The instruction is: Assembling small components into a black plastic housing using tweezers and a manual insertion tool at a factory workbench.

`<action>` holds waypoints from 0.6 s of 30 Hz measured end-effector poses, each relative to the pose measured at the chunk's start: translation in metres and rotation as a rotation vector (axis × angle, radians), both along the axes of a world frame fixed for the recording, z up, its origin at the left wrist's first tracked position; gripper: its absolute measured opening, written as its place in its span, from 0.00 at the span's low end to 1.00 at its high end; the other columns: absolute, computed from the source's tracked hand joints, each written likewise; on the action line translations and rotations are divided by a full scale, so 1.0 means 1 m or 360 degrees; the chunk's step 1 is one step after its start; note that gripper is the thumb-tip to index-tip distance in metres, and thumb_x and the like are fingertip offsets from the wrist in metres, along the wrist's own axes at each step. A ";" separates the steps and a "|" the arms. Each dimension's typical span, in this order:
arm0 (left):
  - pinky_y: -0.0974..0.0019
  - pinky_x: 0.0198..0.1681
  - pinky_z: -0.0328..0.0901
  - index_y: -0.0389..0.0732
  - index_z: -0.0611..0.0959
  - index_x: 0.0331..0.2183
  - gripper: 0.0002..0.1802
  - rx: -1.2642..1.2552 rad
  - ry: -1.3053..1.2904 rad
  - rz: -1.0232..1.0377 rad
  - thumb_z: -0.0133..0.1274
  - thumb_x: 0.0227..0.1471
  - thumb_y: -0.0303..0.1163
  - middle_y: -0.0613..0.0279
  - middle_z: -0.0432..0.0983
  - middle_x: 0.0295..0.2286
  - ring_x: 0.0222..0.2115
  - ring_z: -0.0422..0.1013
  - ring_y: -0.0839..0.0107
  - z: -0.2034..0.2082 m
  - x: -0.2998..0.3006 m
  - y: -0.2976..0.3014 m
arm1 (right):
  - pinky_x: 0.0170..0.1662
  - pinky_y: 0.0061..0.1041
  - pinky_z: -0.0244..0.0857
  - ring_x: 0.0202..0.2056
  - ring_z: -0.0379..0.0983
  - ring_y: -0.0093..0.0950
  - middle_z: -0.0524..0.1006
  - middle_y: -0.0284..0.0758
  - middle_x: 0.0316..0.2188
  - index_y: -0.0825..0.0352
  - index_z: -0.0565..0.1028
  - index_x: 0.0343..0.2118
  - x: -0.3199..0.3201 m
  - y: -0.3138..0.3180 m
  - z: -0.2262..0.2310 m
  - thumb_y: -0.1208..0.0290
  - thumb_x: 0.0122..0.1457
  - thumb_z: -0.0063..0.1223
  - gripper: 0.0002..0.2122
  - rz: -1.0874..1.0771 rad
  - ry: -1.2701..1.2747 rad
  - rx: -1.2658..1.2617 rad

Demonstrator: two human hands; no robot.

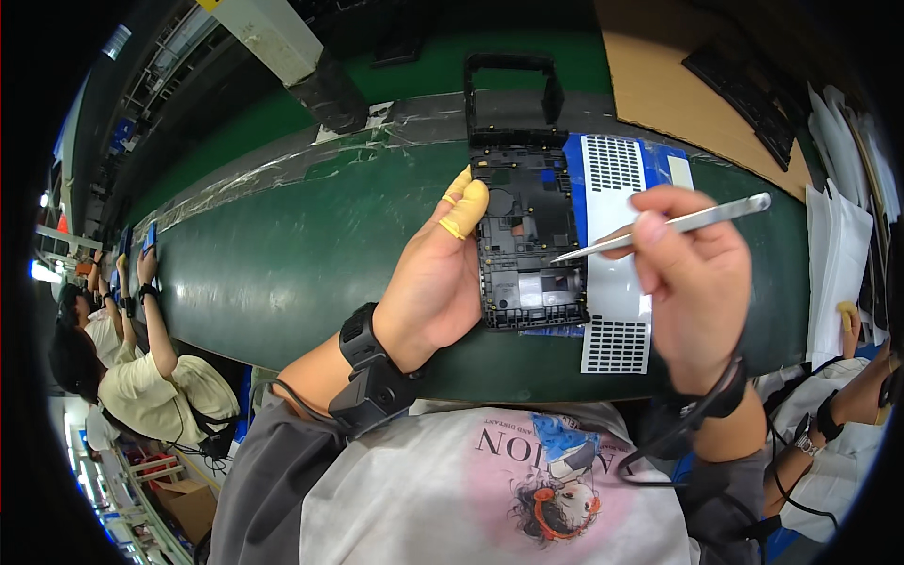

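My left hand [438, 273] grips a black plastic housing [508, 240] by its left edge, with yellow finger cots on the thumb and a finger. The housing has ribs, small recesses and a shiny pale rectangle near its lower end. In my right hand [692, 268] is a pair of metal tweezers [697, 221], held closed between thumb and fingers. Their tip points left and meets or hovers just over the lower middle of the housing; I cannot tell which. A white sheet with rows of small black stickers [617, 348] lies beside the housing, partly behind my right hand.
A blue pad [667, 155] lies under the sticker sheet on the green table [282, 254]. Beyond the housing stands a black frame [513, 61]. Cardboard [650, 66] with a dark part [744, 94] is at far right, near white sheets [838, 254]. Co-workers sit on both sides.
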State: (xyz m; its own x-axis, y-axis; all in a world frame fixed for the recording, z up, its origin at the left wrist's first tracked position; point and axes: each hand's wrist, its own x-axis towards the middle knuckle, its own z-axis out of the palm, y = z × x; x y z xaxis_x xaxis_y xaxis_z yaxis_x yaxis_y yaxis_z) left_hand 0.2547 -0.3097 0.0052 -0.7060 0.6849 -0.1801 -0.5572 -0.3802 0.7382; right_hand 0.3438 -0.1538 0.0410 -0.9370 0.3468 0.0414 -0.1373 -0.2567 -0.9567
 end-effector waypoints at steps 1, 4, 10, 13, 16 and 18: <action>0.62 0.45 0.61 0.43 0.62 0.48 0.24 0.0026 -0.0013 -0.0031 0.32 0.53 0.47 0.59 0.64 0.43 0.42 0.64 0.68 0.000 0.001 0.002 | 0.22 0.09 0.55 0.23 0.69 0.16 0.73 0.33 0.22 0.73 0.70 0.32 0.001 -0.008 -0.005 0.77 0.47 0.51 0.09 -0.0018 0.0049 -0.0085; 0.63 0.45 0.61 0.43 0.62 0.48 0.24 0.0021 0.0043 0.0004 0.32 0.53 0.47 0.58 0.65 0.43 0.42 0.64 0.67 0.004 0.006 0.004 | 0.22 0.09 0.55 0.24 0.70 0.17 0.73 0.33 0.22 0.72 0.70 0.32 -0.003 -0.020 -0.028 0.77 0.48 0.50 0.08 -0.0056 0.0101 -0.0173; 0.63 0.44 0.62 0.45 0.60 0.48 0.23 0.0103 0.0015 0.0007 0.33 0.53 0.46 0.60 0.63 0.43 0.42 0.64 0.68 0.002 0.009 0.002 | 0.20 0.09 0.53 0.20 0.67 0.15 0.74 0.36 0.22 0.73 0.69 0.33 -0.006 -0.020 -0.040 0.78 0.48 0.49 0.08 -0.0043 0.0082 -0.0271; 0.63 0.44 0.62 0.46 0.59 0.48 0.22 0.0137 -0.0067 0.0055 0.34 0.53 0.44 0.62 0.63 0.43 0.42 0.64 0.69 0.006 0.011 0.000 | 0.19 0.08 0.51 0.18 0.64 0.14 0.74 0.36 0.21 0.73 0.69 0.32 -0.006 -0.022 -0.042 0.78 0.48 0.49 0.08 -0.0066 0.0095 -0.0290; 0.63 0.43 0.62 0.46 0.59 0.48 0.21 0.0219 -0.0052 0.0018 0.35 0.54 0.42 0.62 0.63 0.43 0.42 0.64 0.70 0.005 0.010 0.001 | 0.19 0.08 0.50 0.18 0.64 0.14 0.73 0.35 0.20 0.73 0.69 0.32 -0.007 -0.020 -0.042 0.78 0.48 0.49 0.08 -0.0073 0.0050 -0.0268; 0.64 0.43 0.63 0.45 0.60 0.47 0.19 0.0248 -0.0075 0.0029 0.36 0.53 0.39 0.62 0.64 0.41 0.41 0.64 0.70 0.005 0.010 0.001 | 0.19 0.08 0.50 0.18 0.64 0.14 0.73 0.35 0.20 0.73 0.69 0.32 -0.007 -0.021 -0.041 0.78 0.48 0.50 0.08 -0.0079 0.0030 -0.0260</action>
